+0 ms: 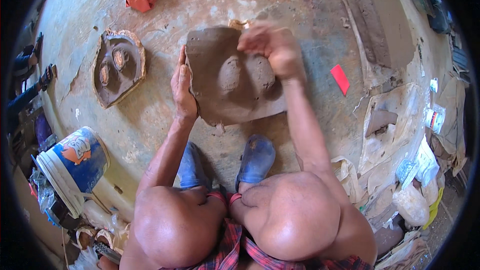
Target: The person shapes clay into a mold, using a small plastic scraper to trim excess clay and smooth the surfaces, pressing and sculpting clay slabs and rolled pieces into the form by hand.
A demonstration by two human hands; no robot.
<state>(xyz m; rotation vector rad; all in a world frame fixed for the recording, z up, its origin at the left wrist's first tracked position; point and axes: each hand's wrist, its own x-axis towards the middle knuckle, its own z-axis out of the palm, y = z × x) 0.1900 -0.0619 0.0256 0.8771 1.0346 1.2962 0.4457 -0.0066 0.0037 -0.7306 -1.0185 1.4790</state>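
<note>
So the dark brown clay slab (241, 96) with two rounded bumps is on the floor (165, 120), just past the blue shoes (256, 157). Left hand (183, 87) lies along its left edge, fingers stretched out rather than clenched. Right hand (274, 47) is a blur over the upper right part, fingers bent, can't tell if it's gripping anything. Red strip (340, 80) lies off to the right.

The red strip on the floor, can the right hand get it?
Probably yes: the red strip lies uncovered, right of the right hand, and nothing seems to block the way, though that hand is over the clay slab.
</note>
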